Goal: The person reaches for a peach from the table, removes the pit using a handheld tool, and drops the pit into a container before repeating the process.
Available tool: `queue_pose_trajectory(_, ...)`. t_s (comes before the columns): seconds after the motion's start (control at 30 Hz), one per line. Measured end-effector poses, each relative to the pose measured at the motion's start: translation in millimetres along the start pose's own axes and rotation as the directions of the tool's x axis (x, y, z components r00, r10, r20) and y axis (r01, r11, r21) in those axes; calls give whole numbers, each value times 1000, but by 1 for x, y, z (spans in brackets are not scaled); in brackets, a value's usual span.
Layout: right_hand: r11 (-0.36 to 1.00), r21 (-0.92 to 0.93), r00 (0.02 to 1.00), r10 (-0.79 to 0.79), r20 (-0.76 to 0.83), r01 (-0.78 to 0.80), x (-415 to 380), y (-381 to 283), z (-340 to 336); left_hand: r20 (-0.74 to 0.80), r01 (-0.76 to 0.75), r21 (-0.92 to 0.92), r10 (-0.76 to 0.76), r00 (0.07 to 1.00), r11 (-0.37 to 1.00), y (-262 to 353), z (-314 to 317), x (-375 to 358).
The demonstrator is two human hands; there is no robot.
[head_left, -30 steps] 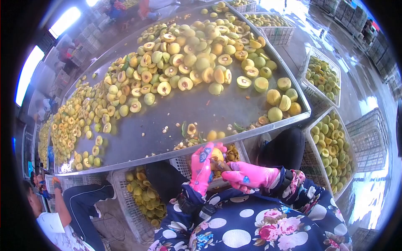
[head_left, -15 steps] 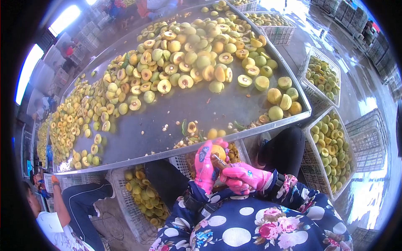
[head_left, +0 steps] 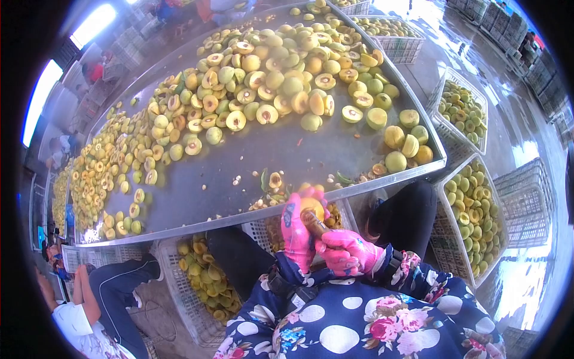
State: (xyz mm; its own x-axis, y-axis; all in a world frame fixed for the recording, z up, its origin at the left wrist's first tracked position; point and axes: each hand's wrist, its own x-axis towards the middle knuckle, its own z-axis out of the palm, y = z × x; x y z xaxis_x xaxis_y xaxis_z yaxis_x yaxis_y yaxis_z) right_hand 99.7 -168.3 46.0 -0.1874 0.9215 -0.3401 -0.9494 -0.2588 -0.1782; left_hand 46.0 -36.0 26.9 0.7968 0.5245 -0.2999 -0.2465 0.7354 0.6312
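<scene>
Both of my hands wear pink gloves and meet just in front of the metal table's near edge. My left hand (head_left: 297, 230) is wrapped round a yellow fruit half (head_left: 312, 210). My right hand (head_left: 350, 252) grips a brown-handled tool (head_left: 313, 225), whose far end is against the fruit; its tip is hidden. On the metal table (head_left: 257, 152) lies a large heap of halved green-yellow fruits (head_left: 263, 78), many with the cut side up. Small pits and scraps (head_left: 275, 194) are near the edge by my hands.
Under the table edge, a crate (head_left: 257, 232) is partly hidden by my hands. Fruit-filled crates stand at left (head_left: 173, 269) and right (head_left: 445, 239), with another (head_left: 439, 122) behind. A co-worker's white sleeve (head_left: 75, 320) and dark trouser leg (head_left: 122, 287) are at lower left.
My left hand has turned a little around the fruit, and the tool now points more steeply into it. The co-worker's arms at lower left have shifted.
</scene>
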Motion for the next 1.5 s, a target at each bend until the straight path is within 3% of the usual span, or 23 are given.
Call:
queue_pose_trajectory(0.1,995,-14,989,-101,109,103,-3,2,1,-66,100,-324,-128,990,941,-4,-1,4)
queue_pose_trajectory(0.2,988,-77,977,-115,178,131,1,2,14,-120,84,-234,-114,986,969,-13,3,-1)
queue_pose_trajectory(0.3,986,-112,964,-93,248,124,-6,1,5,10,-37,128,36,999,991,16,-3,-3)
queue_pose_trajectory(0.33,967,-209,965,-94,247,148,-12,-2,6,-52,-133,251,151,987,959,24,-10,-1)
queue_pose_trajectory(0.4,890,-455,999,46,5,-39,-12,-10,1,55,-336,762,461,886,554,52,-28,-14)
queue_pose_trajectory(0.47,748,-643,965,-12,-262,-165,0,-8,-12,339,-300,935,719,606,-188,99,-41,-34)
queue_pose_trajectory(0.5,634,-753,936,-129,-326,-175,6,-5,-22,292,-196,956,762,578,-218,120,-53,-46)
queue_pose_trajectory(0.53,561,-815,930,-207,-304,-142,10,-2,-27,114,-38,993,771,626,-115,141,-81,-56)
queue_pose_trajectory(0.6,420,-890,909,-276,-311,-177,19,0,-42,185,108,917,651,736,-383,182,-130,-70)
queue_pose_trajectory(0.63,353,-903,898,-269,-347,-243,29,1,-59,116,109,953,674,730,-282,192,-140,-66)
queue_pose_trajectory(0.7,-204,-931,954,-58,-296,-301,45,0,-121,-17,95,993,698,715,-74,207,-152,-51)
queue_pose_trajectory(0.77,-511,-822,960,-31,-277,-253,42,6,-133,29,10,998,591,806,-63,225,-125,-13)
queue_pose_trajectory(0.87,-280,-900,939,-186,-289,-333,51,1,-134,159,-113,987,537,828,-118,231,-84,66)
queue_pose_trajectory(0.97,-399,-916,998,14,-54,-44,32,-2,-149,203,-198,978,495,845,-62,223,-107,187)
queue_pose_trajectory(1.0,-208,-946,969,-51,-243,-248,28,-1,-133,126,-216,962,427,896,168,215,-85,204)
queue_pose_trajectory(1.03,-161,-946,959,-77,-272,-281,27,-3,-125,187,-136,981,497,847,-136,207,-79,230)
queue_pose_trajectory(1.1,-64,-937,935,-118,-334,-343,24,-7,-111,136,-101,989,415,900,-106,190,-108,288)
queue_pose_trajectory(1.2,-72,-929,926,-136,-352,-364,12,-26,-83,295,-120,916,439,849,-383,173,-98,288)
queue_pose_trajectory(1.23,-73,-931,928,-147,-343,-356,8,-27,-77,183,-75,960,402,897,-269,170,-93,284)
queue_pose_trajectory(1.3,173,-882,892,-39,-450,-438,6,-34,-58,-49,64,997,284,958,-44,170,-79,259)
queue_pose_trajectory(1.33,298,-856,891,-39,-453,-422,6,-31,-58,-56,44,997,231,971,57,166,-90,254)
queue_pose_trajectory(1.43,513,-835,936,-152,-317,-199,6,-43,-17,-78,99,721,-62,995,686,157,-79,196)
queue_pose_trajectory(1.5,646,-762,940,-232,-249,-43,8,-46,0,-27,117,522,-121,992,845,145,-62,150)
